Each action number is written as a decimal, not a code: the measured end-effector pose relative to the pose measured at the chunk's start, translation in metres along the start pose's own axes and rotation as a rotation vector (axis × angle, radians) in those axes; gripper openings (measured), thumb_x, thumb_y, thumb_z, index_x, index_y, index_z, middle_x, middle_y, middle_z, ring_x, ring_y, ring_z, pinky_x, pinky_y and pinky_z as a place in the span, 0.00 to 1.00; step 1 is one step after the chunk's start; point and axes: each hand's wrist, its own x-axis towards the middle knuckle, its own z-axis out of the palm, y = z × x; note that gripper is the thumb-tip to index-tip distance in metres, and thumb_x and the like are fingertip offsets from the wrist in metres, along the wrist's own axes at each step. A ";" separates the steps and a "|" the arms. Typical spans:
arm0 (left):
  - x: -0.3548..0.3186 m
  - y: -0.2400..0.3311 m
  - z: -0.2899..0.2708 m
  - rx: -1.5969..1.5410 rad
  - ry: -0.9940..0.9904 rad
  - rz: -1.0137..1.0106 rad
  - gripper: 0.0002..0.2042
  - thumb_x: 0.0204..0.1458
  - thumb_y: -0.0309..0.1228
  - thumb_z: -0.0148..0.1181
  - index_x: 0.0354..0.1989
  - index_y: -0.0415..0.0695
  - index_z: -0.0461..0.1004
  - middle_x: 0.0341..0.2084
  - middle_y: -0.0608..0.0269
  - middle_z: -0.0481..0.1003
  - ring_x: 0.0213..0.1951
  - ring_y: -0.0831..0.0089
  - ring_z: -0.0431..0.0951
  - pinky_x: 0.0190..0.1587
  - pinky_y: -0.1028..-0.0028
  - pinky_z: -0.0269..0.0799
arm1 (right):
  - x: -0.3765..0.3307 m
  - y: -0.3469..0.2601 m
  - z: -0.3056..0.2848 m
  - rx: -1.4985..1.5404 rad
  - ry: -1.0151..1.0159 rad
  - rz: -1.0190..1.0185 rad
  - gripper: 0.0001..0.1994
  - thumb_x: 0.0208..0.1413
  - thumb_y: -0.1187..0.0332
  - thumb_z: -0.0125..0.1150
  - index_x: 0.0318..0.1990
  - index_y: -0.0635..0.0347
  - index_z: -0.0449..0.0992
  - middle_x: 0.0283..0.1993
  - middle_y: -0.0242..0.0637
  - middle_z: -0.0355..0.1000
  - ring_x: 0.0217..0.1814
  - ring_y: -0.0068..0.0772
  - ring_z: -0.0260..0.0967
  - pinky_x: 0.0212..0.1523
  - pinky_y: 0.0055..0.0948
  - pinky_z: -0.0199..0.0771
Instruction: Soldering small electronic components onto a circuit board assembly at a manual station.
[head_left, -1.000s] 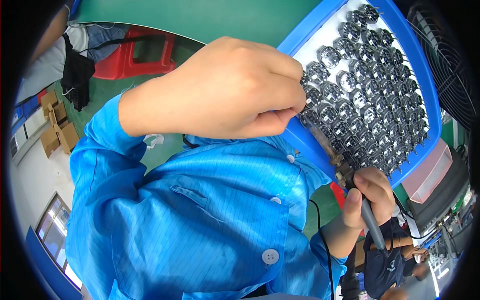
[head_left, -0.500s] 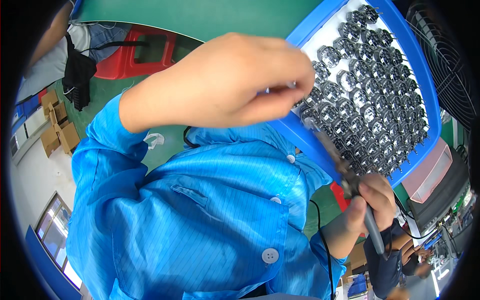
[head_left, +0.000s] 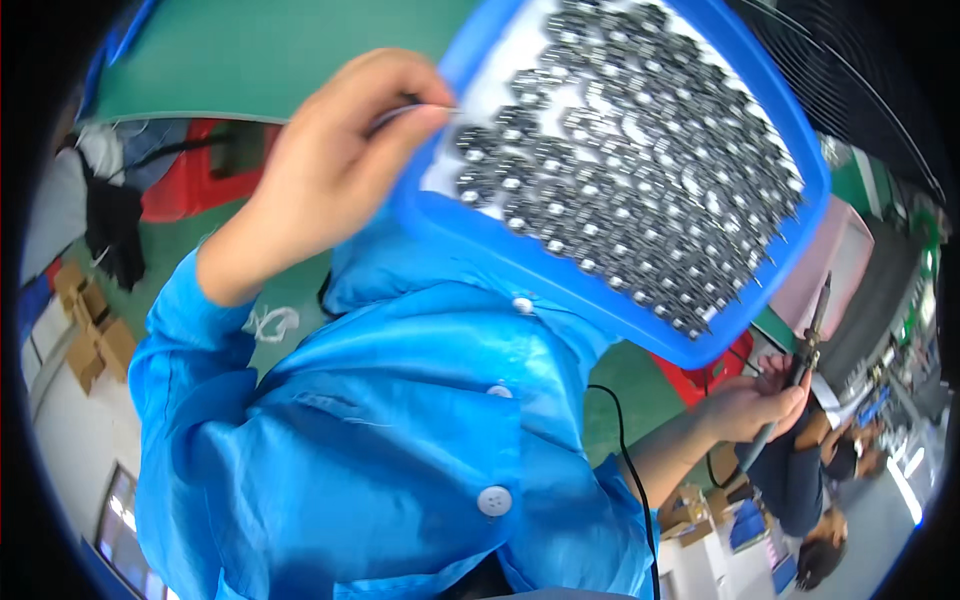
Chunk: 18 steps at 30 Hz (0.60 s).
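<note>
My right hand (head_left: pixel 765 400) is closed around the handle of a soldering iron (head_left: pixel 815 325), whose thin tip points up, right of the tray. My left hand (head_left: pixel 345 140) is closed in a pinch at the tray's left edge. A thin silvery solder wire (head_left: pixel 452 111) shows at its fingertips. Between the hands lies a blue tray (head_left: pixel 600 315) with a white lining. Many small round black parts with shiny metal pieces and thin pins (head_left: pixel 620 190) stand in it in close rows; motion blurs them.
A green table (head_left: pixel 230 60) lies behind the tray. A pink bin (head_left: pixel 825 265) and a black fan guard (head_left: pixel 840 75) are on the right. A dark cord (head_left: pixel 625 440) hangs beside my right forearm. A red stool (head_left: pixel 190 190) and other people (head_left: pixel 795 470) are nearby.
The soldering iron has moved right, away from the parts, and its tip has swung upright. My left hand has drawn back left to the tray's edge. The whole view has shifted.
</note>
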 end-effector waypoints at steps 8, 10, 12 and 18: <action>0.023 0.018 0.032 -0.036 0.004 -0.111 0.04 0.67 0.21 0.54 0.47 0.35 0.73 0.48 0.62 0.72 0.48 0.78 0.74 0.53 0.78 0.71 | 0.049 0.042 -0.022 -0.434 0.201 -0.122 0.19 0.71 0.64 0.52 0.52 0.78 0.74 0.39 0.50 0.78 0.33 0.32 0.76 0.33 0.26 0.78; 0.028 0.023 0.036 -0.013 0.002 -0.126 0.04 0.67 0.20 0.54 0.46 0.35 0.73 0.49 0.62 0.72 0.48 0.79 0.73 0.53 0.78 0.70 | 0.064 0.048 -0.025 -0.350 0.126 0.049 0.18 0.71 0.64 0.53 0.51 0.78 0.74 0.39 0.49 0.79 0.34 0.30 0.76 0.35 0.26 0.79; 0.028 0.027 0.035 -0.021 0.019 -0.120 0.04 0.66 0.20 0.55 0.46 0.35 0.73 0.48 0.63 0.71 0.44 0.80 0.73 0.47 0.80 0.70 | 0.074 0.049 -0.024 -0.242 0.177 0.039 0.18 0.72 0.66 0.52 0.52 0.78 0.74 0.39 0.50 0.79 0.34 0.32 0.77 0.39 0.26 0.80; 0.020 0.064 0.003 0.315 0.188 -0.157 0.03 0.66 0.23 0.58 0.42 0.36 0.75 0.39 0.69 0.73 0.35 0.85 0.72 0.35 0.82 0.66 | 0.074 0.013 -0.018 0.036 -0.066 0.018 0.20 0.72 0.62 0.53 0.51 0.78 0.73 0.37 0.50 0.79 0.34 0.32 0.78 0.34 0.27 0.80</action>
